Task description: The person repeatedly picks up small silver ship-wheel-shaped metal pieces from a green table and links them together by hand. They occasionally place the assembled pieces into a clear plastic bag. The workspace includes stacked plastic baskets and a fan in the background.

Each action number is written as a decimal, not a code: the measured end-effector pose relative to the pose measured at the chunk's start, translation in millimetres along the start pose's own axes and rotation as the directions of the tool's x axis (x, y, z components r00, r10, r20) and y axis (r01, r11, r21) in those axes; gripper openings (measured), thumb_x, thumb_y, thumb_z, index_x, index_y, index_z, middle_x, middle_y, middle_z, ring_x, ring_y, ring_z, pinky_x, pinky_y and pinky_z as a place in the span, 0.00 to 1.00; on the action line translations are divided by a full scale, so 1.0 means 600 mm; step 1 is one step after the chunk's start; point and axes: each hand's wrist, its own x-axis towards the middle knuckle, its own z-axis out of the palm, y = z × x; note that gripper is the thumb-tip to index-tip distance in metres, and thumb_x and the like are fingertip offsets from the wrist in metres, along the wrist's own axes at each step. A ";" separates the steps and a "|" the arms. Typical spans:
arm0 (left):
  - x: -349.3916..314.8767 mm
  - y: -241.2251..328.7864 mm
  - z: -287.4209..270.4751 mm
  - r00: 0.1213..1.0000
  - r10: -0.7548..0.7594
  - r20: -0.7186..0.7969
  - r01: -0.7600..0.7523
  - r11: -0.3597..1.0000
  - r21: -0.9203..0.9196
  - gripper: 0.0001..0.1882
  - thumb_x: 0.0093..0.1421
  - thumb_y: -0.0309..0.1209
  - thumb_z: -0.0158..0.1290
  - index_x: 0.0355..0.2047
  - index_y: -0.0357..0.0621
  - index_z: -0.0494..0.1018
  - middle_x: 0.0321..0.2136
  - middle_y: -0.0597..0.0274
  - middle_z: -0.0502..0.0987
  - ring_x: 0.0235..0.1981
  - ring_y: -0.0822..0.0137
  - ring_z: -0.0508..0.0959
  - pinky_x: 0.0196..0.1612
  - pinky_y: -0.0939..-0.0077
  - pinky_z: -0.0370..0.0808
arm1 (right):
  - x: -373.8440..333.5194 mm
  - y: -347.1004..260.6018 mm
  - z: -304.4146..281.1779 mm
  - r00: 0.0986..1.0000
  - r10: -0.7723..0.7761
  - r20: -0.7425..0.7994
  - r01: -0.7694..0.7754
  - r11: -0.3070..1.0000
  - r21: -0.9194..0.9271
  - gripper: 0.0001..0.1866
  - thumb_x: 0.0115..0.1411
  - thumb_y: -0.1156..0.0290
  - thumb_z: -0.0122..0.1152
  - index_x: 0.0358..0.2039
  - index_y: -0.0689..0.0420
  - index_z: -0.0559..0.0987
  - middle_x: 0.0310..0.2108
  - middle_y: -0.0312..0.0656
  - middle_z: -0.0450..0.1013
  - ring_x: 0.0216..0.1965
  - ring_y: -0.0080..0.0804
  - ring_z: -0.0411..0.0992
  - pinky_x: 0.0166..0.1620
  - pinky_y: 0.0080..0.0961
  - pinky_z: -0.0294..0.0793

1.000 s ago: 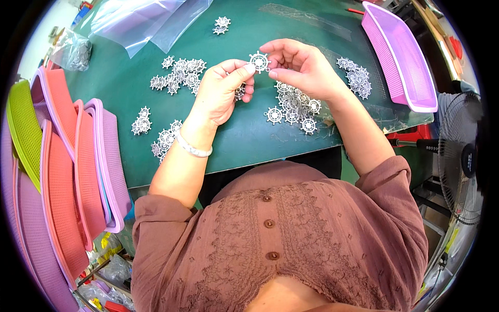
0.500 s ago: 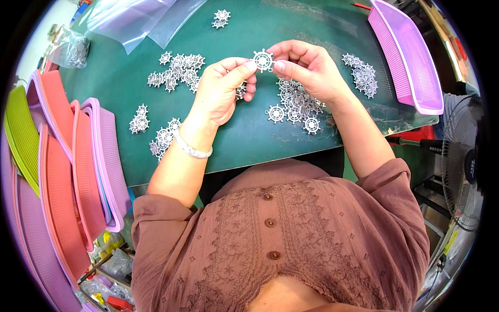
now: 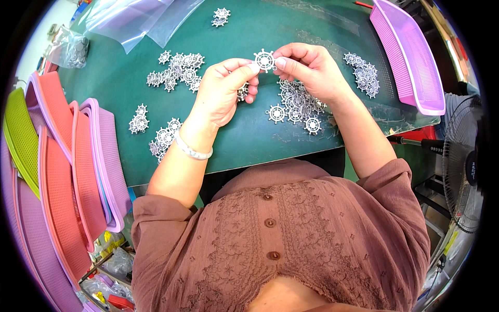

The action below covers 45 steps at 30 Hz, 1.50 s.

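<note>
A silver ship's wheel charm point(image 3: 265, 61) is held up between my two hands over the table. Its left rim is pinched by the thumb and fingers of my left hand point(image 3: 224, 89). On the opposite side, my right hand point(image 3: 311, 72) grips the same charm between thumb and forefinger. More silver wheel charms point(image 3: 243, 92) show by the curled fingers of my left hand; whether they are in the palm or behind it I cannot tell. A heap of charms point(image 3: 299, 101) lies below my right hand, partly hidden by it.
On the green table point(image 3: 234, 148) lie more charm clusters, at left point(image 3: 179, 70) and at right point(image 3: 362, 75). A purple basket point(image 3: 403, 62) stands far right, clear plastic sheeting point(image 3: 135, 21) far left. Stacked baskets point(image 3: 62, 171) crowd the left side; a fan point(image 3: 460, 161) stands right.
Both hands keep their pinch on the ship's wheel charm, which has shifted only very slightly. The heaps on the table look the same.
</note>
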 end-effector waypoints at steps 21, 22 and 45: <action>0.005 -0.004 -0.001 0.987 0.067 -0.149 -0.080 0.993 -0.083 0.06 0.55 0.29 0.52 0.28 0.38 0.73 0.20 0.63 0.72 0.20 0.73 0.70 0.21 0.80 0.66 | -0.001 -0.003 -0.003 0.992 0.072 0.104 -0.082 0.993 0.087 0.09 0.56 0.68 0.56 0.34 0.61 0.76 0.24 0.32 0.72 0.24 0.15 0.66 0.29 0.13 0.67; 0.005 -0.003 0.000 0.987 0.053 -0.155 -0.067 0.994 -0.086 0.06 0.55 0.29 0.52 0.28 0.38 0.73 0.20 0.63 0.72 0.20 0.73 0.70 0.21 0.80 0.66 | -0.001 -0.002 -0.001 0.989 0.082 0.122 -0.090 0.994 0.069 0.09 0.56 0.68 0.57 0.34 0.61 0.75 0.24 0.32 0.72 0.24 0.15 0.66 0.29 0.13 0.67; -0.003 -0.005 0.015 0.992 0.080 -0.095 -0.066 0.988 0.142 0.05 0.54 0.25 0.52 0.30 0.36 0.74 0.19 0.66 0.71 0.19 0.74 0.69 0.21 0.81 0.65 | 0.002 0.000 -0.008 0.998 0.034 0.046 -0.037 0.997 0.061 0.09 0.57 0.68 0.55 0.33 0.61 0.77 0.25 0.34 0.72 0.25 0.15 0.66 0.31 0.12 0.68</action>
